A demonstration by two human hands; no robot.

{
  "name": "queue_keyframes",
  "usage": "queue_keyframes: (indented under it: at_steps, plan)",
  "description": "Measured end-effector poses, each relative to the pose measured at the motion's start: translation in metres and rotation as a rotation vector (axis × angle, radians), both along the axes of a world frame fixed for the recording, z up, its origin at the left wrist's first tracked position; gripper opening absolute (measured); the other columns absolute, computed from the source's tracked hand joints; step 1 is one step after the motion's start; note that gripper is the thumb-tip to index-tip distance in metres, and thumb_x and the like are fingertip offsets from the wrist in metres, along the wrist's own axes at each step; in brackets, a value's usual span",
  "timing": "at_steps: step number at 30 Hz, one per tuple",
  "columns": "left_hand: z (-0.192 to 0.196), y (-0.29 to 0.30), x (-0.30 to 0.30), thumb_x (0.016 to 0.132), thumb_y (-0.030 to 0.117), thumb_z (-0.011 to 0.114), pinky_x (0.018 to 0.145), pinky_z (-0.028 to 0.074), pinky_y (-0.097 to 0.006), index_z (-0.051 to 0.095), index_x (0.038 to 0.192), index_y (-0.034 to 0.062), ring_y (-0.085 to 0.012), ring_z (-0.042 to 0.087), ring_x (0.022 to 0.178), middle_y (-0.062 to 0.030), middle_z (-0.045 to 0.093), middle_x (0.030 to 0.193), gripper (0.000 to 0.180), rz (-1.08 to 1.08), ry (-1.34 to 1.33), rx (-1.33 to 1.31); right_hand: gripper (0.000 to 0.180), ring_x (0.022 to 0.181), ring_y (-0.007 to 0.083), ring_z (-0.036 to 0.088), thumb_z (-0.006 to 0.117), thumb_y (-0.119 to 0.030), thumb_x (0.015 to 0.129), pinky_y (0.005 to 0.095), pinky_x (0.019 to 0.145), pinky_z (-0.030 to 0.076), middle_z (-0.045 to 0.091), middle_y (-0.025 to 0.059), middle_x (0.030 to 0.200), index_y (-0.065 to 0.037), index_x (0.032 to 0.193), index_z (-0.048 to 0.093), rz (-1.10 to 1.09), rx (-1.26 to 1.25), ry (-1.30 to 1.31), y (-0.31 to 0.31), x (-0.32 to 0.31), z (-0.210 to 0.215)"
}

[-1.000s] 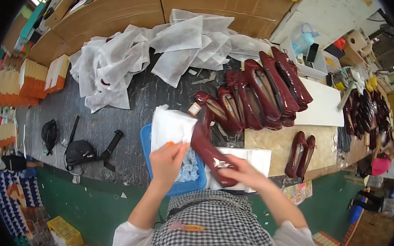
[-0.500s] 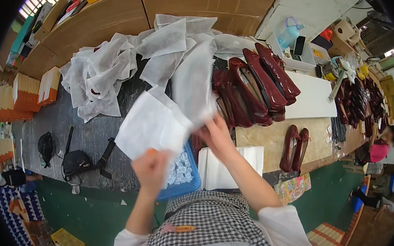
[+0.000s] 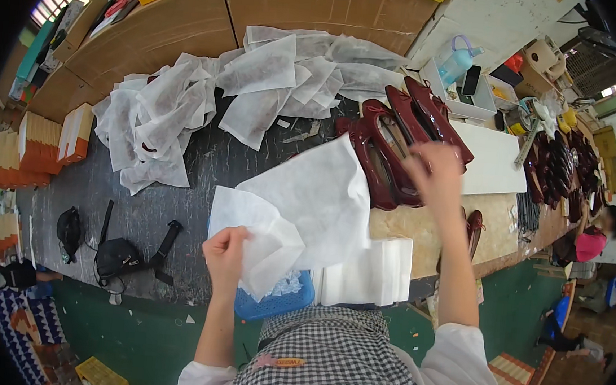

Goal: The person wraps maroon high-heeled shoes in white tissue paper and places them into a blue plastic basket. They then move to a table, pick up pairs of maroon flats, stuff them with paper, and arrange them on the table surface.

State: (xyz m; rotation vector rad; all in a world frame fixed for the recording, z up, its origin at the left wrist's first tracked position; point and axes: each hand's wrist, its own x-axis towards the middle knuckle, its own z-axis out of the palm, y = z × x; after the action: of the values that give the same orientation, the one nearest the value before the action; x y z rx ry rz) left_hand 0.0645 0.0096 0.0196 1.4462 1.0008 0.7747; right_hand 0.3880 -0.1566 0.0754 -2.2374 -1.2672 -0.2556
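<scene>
My left hand [image 3: 225, 250] pinches the edge of a white fabric pouch [image 3: 307, 200], which spreads out to the right, its layers overlapping. Below the pouch, part of a blue plastic basket [image 3: 279, 307] shows, with small clear packets in it. My right hand [image 3: 436, 175] is smeared by motion, its fingers looking stretched out over the dark red ballet flats [image 3: 382, 155]; whether it touches one I cannot tell. A stack of flat white pouches [image 3: 381, 278] lies between my arms. Another pair of red flats [image 3: 473, 231] stands partly hidden behind my right forearm.
Filled white pouches [image 3: 159, 112] are heaped at the back left. A black waist bag [image 3: 121, 256] lies on the dark table [image 3: 175, 225]. At the back right are a white board [image 3: 486, 159] and a tray [image 3: 478, 97] with a phone. A person [image 3: 594, 237] sits far right.
My right hand has let go of the white pouch and moved right over the red flats. The pouch has swung lower and now spreads across the basket and part of the stack.
</scene>
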Motion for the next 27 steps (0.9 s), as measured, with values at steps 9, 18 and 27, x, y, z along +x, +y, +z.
queue_keyframes:
  at_steps: [9, 18, 27]
  plan:
    - [0.005, -0.011, 0.034, 0.088, 0.016, 0.064, 0.044, 0.031, -0.022, 0.072, 0.089, -0.0003, -0.0031, 0.042, 0.048, 0.0019, 0.055, 0.055, 0.018, -0.19, 0.169, -0.161, 0.023, 0.101, 0.0337, 0.055, 0.073, -0.012, 0.073, 0.0398, 0.086, 0.044, 0.055, 0.0149, 0.113, -0.003, 0.088, 0.058, -0.007, -0.097, 0.351, -0.019, 0.025, -0.02]
    - [-0.035, 0.018, -0.006, 0.086, 0.024, 0.064, 0.043, 0.037, -0.031, 0.071, 0.083, 0.0047, -0.0116, 0.046, 0.044, -0.0044, 0.052, 0.051, 0.02, -0.192, 0.494, 0.028, 0.019, 0.097, 0.0235, 0.063, 0.073, -0.009, 0.069, 0.0321, 0.075, 0.053, 0.063, 0.0032, 0.117, -0.007, 0.08, 0.057, 0.611, -0.341, 0.327, -0.024, -0.162, -0.002]
    - [0.022, -0.06, -0.049, 0.072, 0.022, 0.073, 0.045, 0.045, -0.027, 0.069, 0.102, 0.0187, -0.0136, 0.054, 0.051, 0.0005, 0.057, 0.07, 0.03, -0.227, 0.164, 1.003, 0.034, 0.104, 0.0157, 0.058, 0.052, -0.017, 0.094, 0.0302, 0.088, 0.048, 0.06, 0.0076, 0.114, -0.003, 0.125, 0.052, 0.145, -0.032, 2.101, 0.093, -0.229, -0.079]
